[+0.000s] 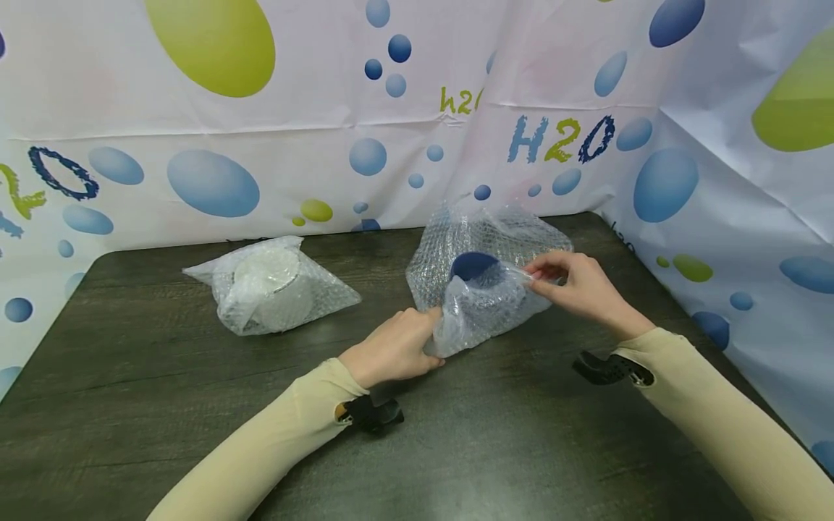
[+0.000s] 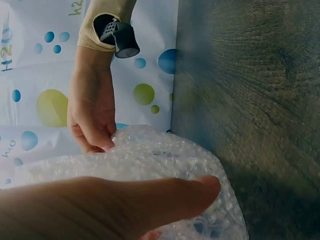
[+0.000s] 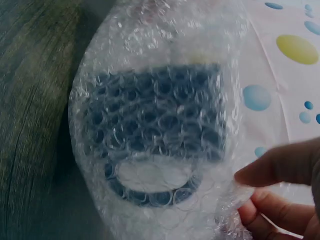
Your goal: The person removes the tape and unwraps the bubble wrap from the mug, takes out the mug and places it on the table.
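A dark blue mug [image 1: 474, 267] stands partly covered by a sheet of bubble wrap [image 1: 485, 311], its rim showing above the front fold. Through the wrap in the right wrist view, the mug's handle [image 3: 152, 197] faces the right hand's side. My left hand [image 1: 397, 346] grips the wrap at its near left corner, the thumb [image 2: 190, 197] lying across the bubbles in the left wrist view. On the opposite side, my right hand [image 1: 576, 284] pinches the wrap's edge between thumb and fingertips. Behind the mug, the rest of the sheet stands up loosely.
Over on the left of the dark wooden table [image 1: 130, 405] lies another bubble-wrapped bundle [image 1: 270, 286], with a pale round thing inside. A printed backdrop [image 1: 313, 108] hangs along the table's back and right edges. Each wrist carries a small black camera mount [image 1: 374, 414].
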Available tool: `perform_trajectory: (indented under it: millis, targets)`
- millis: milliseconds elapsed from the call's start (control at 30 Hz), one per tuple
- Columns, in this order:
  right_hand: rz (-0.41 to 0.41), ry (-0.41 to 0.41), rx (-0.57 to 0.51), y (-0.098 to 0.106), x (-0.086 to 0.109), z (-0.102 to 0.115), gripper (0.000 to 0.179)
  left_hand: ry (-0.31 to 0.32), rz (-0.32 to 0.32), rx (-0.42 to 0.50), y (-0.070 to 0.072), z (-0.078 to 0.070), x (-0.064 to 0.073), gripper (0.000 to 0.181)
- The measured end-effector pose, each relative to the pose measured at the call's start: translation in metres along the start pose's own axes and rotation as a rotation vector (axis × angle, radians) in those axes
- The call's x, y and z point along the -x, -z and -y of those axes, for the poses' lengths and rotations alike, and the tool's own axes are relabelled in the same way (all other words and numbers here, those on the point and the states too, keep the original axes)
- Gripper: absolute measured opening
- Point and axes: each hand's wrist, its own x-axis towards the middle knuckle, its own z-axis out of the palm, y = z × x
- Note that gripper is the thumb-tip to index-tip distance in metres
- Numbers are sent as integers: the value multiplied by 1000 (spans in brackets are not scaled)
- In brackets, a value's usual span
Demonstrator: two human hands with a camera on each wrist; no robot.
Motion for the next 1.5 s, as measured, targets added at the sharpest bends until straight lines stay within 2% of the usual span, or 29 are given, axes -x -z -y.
perform_trajectory:
  millis: [133,233,367,567,667,767,867,933,1133,1300,1367,1500]
  targets:
    - [22,-17,-22,4,3,-7,13,7,38,9,-3,-1,-3,35]
    - [22,6,-41,8,6,-12,7,-8,28,14,-5,-2,-5,29]
    - [41,48,-76,15,10,-21,4,-5,2,13,-7,-3,-8,32]
    - [204,55,-106,23,18,-33,11,8,-11,7,-12,-2,-13,55]
    - [294,68,-132,26,20,-38,10,2,-21,11,-14,0,-17,57]
    - [385,116,-150,30,20,-43,9,-2,-29,19,-14,2,-20,57]
    - [471,162,-123,34,21,-47,8,6,-17,15,-15,3,-24,59]
    - [499,161,-81,38,24,-50,10,6,-3,15,-17,3,-29,59]
    - [501,96,47,47,40,-61,15,-54,42,15,-25,-3,-43,43]
    - [607,55,28,48,47,-70,12,-95,72,40,-31,-6,-43,32]
    - [639,66,24,50,47,-71,12,-108,68,52,-30,-6,-41,32]
    - [644,163,27,54,45,-72,24,-101,70,73,-25,-5,-38,32]
